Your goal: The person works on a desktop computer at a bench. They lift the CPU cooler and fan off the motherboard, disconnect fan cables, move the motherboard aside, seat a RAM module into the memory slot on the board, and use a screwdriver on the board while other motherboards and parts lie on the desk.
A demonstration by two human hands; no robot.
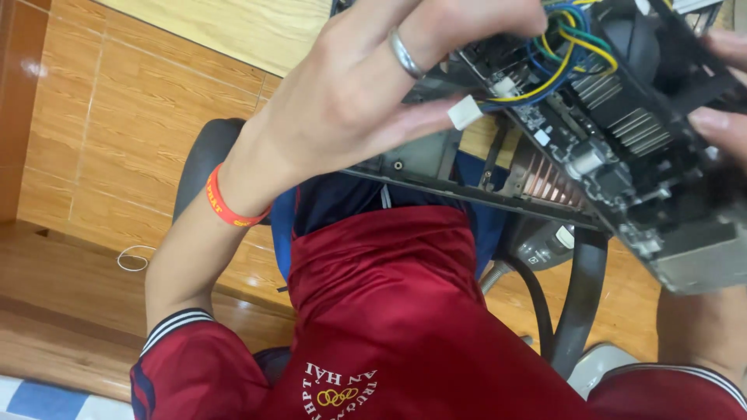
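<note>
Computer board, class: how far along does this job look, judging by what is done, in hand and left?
Done: the board is bare, its parts in view. In hand: the left hand reaches into the wires; the right hand steadies the edge. Left: the white plug hangs loose.

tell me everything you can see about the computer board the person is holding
The computer board is a dark circuit assembly on a grey metal frame, held tilted above the person's lap at the upper right. It carries silver finned heatsinks, a copper-coloured finned block, a black fan housing, and yellow, blue and green wires ending in a white plastic connector. The left hand, wearing a ring, grips its upper left part with fingers by the connector; the right hand touches its right edge, mostly out of frame.
</note>
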